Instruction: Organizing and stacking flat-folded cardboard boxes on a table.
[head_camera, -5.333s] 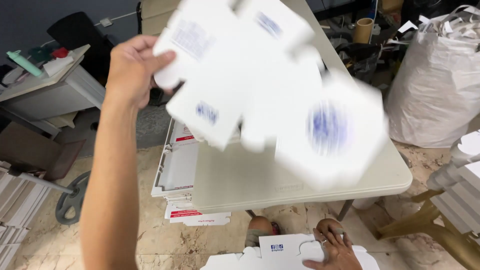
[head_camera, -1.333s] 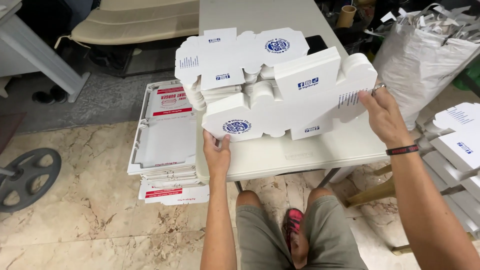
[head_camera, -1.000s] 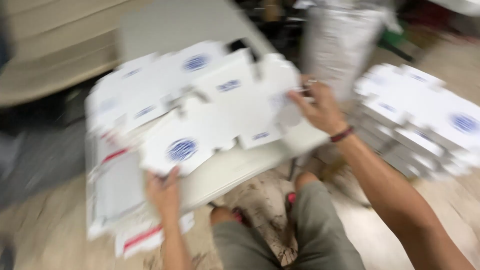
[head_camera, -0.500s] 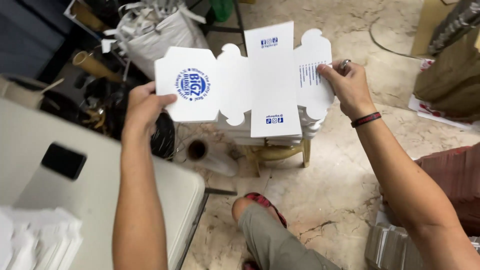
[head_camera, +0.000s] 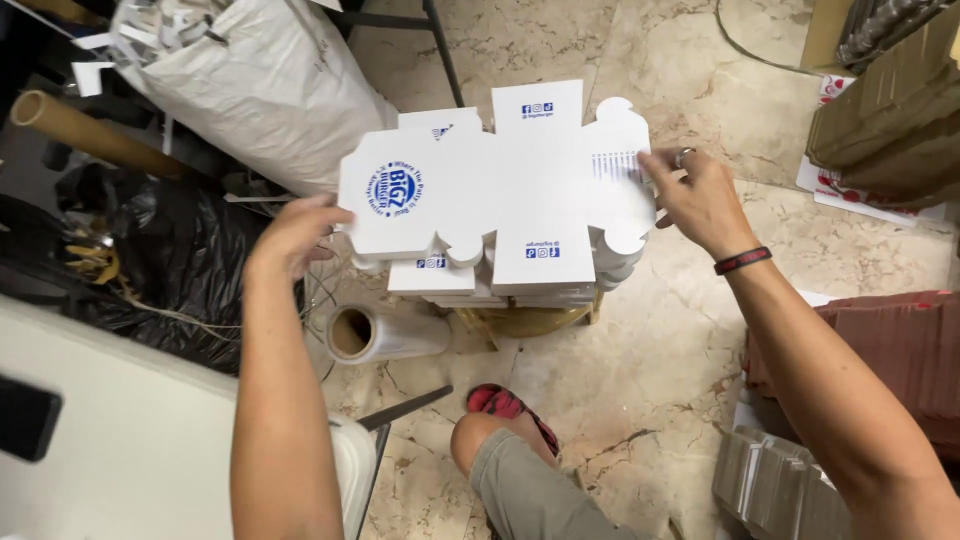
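Both hands are working one flat, die-cut white carton blank with blue printing, and it is hovering just above a stack of matching blanks that is sitting on a low stool. The left hand is pinching the left flap edge, fingers curled under and thumb on top. The right hand is clamping the scalloped right edge between thumb and fingertips, a ring on one finger and a dark band on the wrist. The hands are well apart, one at each end, keeping the sheet flat and roughly level.

By the look of it, this is the laying-down stage: the blank is lining up over the pile, though its edges are overhanging the sheets below. The next move, as I judge it, calls for squaring the outline to the pile and lowering evenly so nothing slides off.

Around the stool: a roll of clear film lying on the marble floor, a bulging white sack behind, a black bag to the left, a cardboard tube, and a white table corner.
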